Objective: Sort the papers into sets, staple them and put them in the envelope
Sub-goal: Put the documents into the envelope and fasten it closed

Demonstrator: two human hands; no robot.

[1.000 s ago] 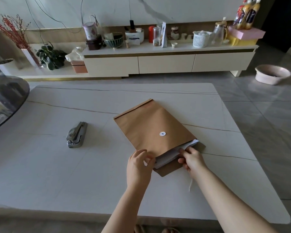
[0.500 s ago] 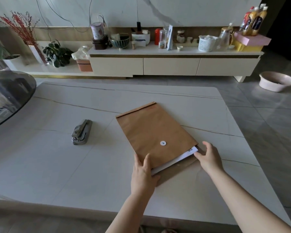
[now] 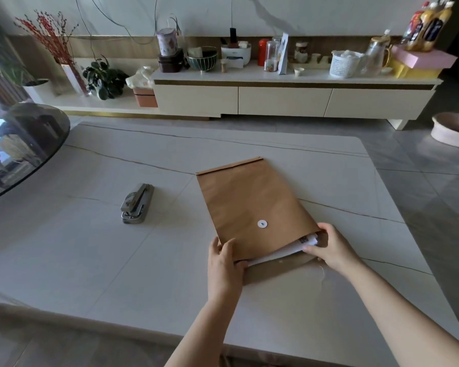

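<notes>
Pale worktop (image 3: 96,260) occupied by brown envelope (image 3: 252,207), laid flat, mouth turned toward person. White papers (image 3: 281,251) seen lodged in envelope, near edge left sticking out of mouth. Stapler (image 3: 137,203) set well apart, left of envelope. Envelope's near left corner gripped by left hand (image 3: 224,263), thumb laid on top. Right corner of mouth held by right hand (image 3: 331,247), fingers curled over papers' edge.

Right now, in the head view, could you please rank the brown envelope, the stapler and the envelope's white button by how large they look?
1. Brown envelope, by far the largest.
2. Stapler, clearly smaller.
3. White button on the envelope, smallest.
All three lie at a similar distance on the table, so the order seems safe.
</notes>
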